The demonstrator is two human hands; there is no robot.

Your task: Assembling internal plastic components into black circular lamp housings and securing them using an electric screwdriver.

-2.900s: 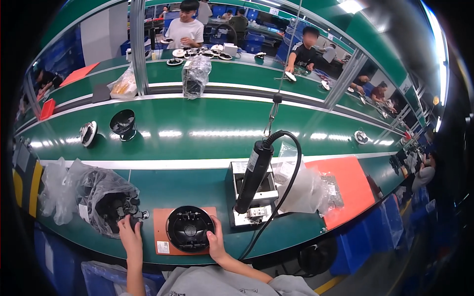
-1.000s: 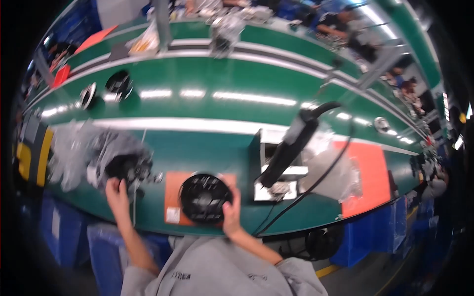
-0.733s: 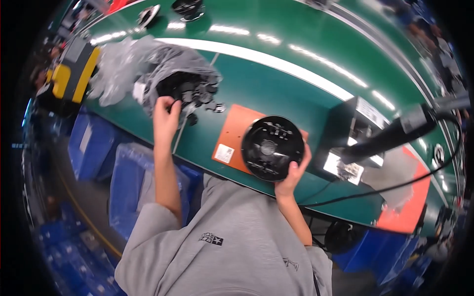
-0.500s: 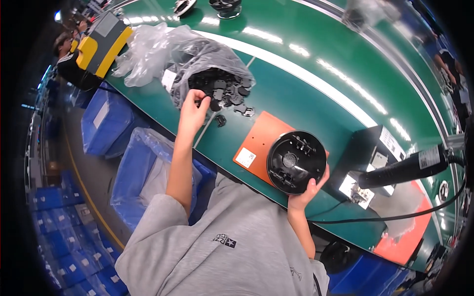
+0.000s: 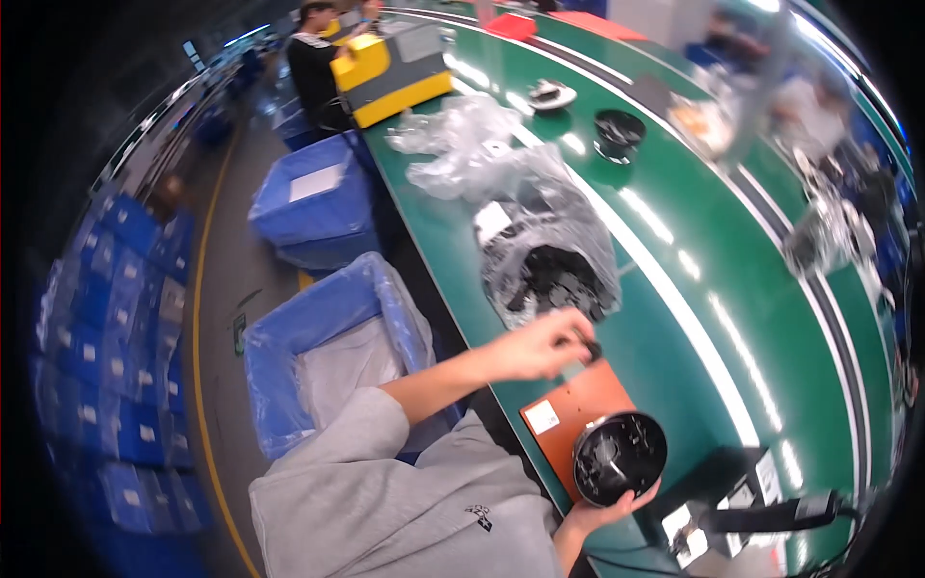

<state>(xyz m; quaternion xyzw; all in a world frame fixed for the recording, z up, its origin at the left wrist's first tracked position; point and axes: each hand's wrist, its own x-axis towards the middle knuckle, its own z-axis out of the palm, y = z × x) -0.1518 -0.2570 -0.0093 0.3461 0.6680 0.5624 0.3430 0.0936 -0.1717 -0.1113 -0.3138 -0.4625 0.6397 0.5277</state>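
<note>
My right hand [image 5: 609, 512] grips the rim of a round, black, bowl-shaped housing [image 5: 617, 470], its open side facing up. Under and beside the housing lies an orange board [image 5: 567, 412] with a white label. Over the board's far end, my left hand [image 5: 544, 345] is closed on a small black plastic part [image 5: 590, 351], blurred by motion. Just beyond that hand, a clear plastic bag [image 5: 554, 197] lies on its side. Many loose black parts [image 5: 564, 277] fill its mouth.
A black corded tool [image 5: 771, 516] and a dark box [image 5: 740, 472] stand at the near right. Blue lined bins [image 5: 318, 371] sit on the floor to the left. A yellow-grey machine [image 5: 400, 72], a person [image 5: 318, 72] and a black cup-shaped piece [image 5: 619, 133] are farther off.
The view has swung left. My left hand has come away from the bag's mouth toward the housing, carrying a small black part. My right hand still holds the housing.
</note>
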